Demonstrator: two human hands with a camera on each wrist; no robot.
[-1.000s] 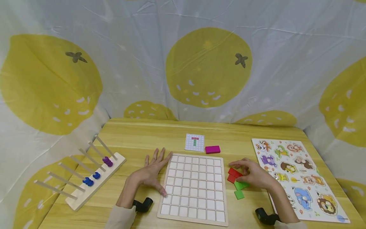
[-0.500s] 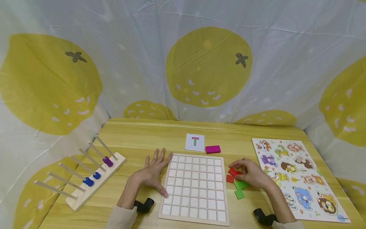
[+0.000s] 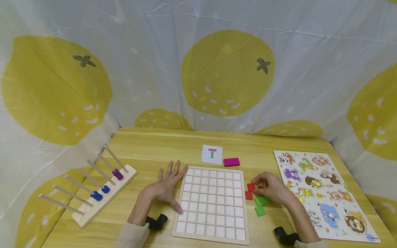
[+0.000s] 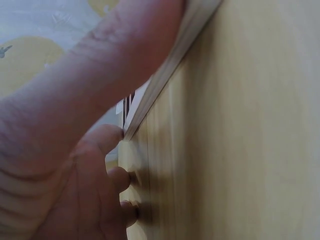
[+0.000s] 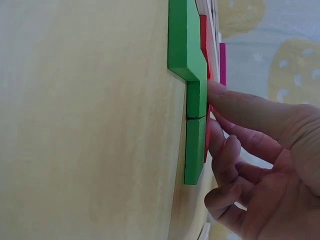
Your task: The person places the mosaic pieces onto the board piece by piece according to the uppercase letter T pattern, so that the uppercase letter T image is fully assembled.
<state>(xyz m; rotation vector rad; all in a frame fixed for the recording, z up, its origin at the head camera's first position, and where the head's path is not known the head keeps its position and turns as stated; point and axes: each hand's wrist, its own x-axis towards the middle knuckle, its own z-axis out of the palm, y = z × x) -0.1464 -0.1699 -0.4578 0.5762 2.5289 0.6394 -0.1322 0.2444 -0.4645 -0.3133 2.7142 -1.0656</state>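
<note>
In the head view my left hand [image 3: 162,189] spreads its fingers along the left side of the white gridded wooden board [image 3: 211,237]. Its index fingertip touches the upper left corner and the thumb rests on the left rim, as the left wrist view also shows. Right of the board, my right hand [image 3: 273,187] pinches a red square tile [image 3: 251,187] between thumb and index finger, low over the table. A second red tile [image 3: 248,195] lies beside it against the board, and a third is partly hidden by the fingers. Green tiles [image 5: 195,150] lie just nearer.
Behind the board are a card [image 3: 212,154] with a red and green T pattern and a magenta block [image 3: 231,162]. A wooden peg stand [image 3: 105,196] with blue and purple beads stands left. An animal puzzle board [image 3: 322,196] lies right, partly under the right forearm.
My right hand has shifted slightly, and the red tiles have spread apart, one sliding left toward the board. My left hand stays at the board's edge.
</note>
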